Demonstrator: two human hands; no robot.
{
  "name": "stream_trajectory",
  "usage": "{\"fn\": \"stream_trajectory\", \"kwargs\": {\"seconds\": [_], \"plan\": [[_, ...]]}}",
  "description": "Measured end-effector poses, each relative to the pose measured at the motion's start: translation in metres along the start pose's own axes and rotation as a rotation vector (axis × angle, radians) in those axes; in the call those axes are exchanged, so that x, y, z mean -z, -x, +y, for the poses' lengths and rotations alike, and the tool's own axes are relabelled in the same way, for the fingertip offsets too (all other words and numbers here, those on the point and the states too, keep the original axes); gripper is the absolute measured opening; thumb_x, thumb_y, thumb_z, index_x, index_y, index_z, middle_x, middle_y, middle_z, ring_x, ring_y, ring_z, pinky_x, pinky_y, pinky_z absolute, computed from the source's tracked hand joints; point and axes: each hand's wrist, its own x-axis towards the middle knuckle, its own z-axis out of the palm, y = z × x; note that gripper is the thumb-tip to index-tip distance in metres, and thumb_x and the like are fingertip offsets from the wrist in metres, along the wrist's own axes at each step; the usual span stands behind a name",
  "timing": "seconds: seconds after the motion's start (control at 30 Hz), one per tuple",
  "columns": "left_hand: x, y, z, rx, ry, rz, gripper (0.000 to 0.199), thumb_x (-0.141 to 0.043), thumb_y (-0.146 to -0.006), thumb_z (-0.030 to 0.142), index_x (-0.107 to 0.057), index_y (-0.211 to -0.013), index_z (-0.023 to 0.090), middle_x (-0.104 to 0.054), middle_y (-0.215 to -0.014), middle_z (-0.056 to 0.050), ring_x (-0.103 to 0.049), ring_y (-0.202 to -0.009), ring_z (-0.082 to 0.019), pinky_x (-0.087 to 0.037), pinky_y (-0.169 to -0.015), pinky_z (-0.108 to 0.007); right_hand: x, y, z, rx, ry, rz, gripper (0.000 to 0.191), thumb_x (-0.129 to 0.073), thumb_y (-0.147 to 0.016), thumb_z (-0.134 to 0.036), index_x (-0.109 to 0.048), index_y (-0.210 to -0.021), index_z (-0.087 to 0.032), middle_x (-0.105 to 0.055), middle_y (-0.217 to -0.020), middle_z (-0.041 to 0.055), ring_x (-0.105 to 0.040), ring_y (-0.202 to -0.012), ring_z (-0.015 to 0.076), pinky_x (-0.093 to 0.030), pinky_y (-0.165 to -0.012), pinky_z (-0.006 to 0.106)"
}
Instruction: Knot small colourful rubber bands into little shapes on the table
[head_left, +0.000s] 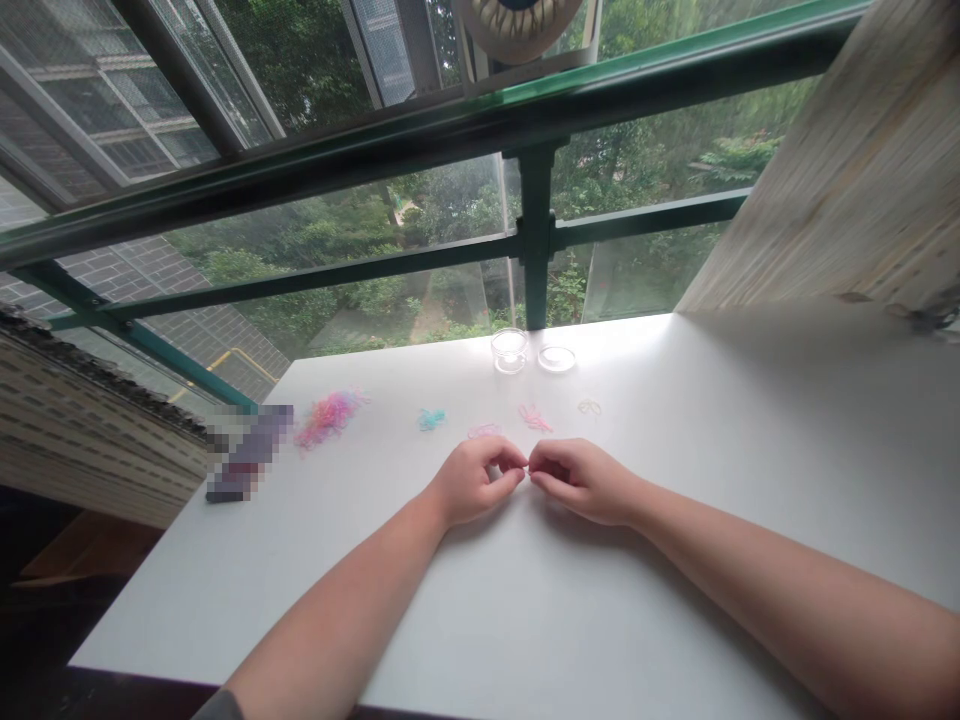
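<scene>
My left hand point(476, 480) and my right hand point(581, 482) meet fingertip to fingertip over the white table point(480, 620). Both are closed in a pinch of thumb and forefinger; whatever sits between the tips is too small to make out. Just beyond my left hand lies a small group of pale pink bands point(484, 430), partly hidden by it. Brighter pink bands point(535, 417) lie beyond my right hand, with a few pale beige bands point(590, 407) to their right. Further left are a turquoise cluster of bands point(431, 419) and a larger mixed-colour heap of bands point(330, 417).
A clear round container point(509, 351) stands at the table's far edge, its clear lid point(556, 359) lying beside it. A blurred-out dark object point(251, 455) is at the left edge. Beyond are a green railing point(534, 230) and window; a curtain point(840, 170) hangs at right.
</scene>
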Motion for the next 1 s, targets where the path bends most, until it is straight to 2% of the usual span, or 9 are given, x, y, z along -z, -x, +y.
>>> {"fn": "stream_trajectory", "kwargs": {"seconds": [1.0], "plan": [[0.0001, -0.0002, -0.0004, 0.001, 0.025, 0.003, 0.010, -0.057, -0.077, 0.019, -0.063, -0.085, 0.017, -0.066, -0.079, -0.004, -0.059, -0.072, -0.013, -0.046, -0.067, -0.025, -0.0005, -0.0010, 0.0004, 0.005, 0.013, 0.003, 0.006, -0.049, -0.079, -0.016, -0.053, -0.075, -0.017, -0.050, -0.061, -0.0039, -0.042, -0.055, 0.0080, -0.034, -0.053, 0.020]]}}
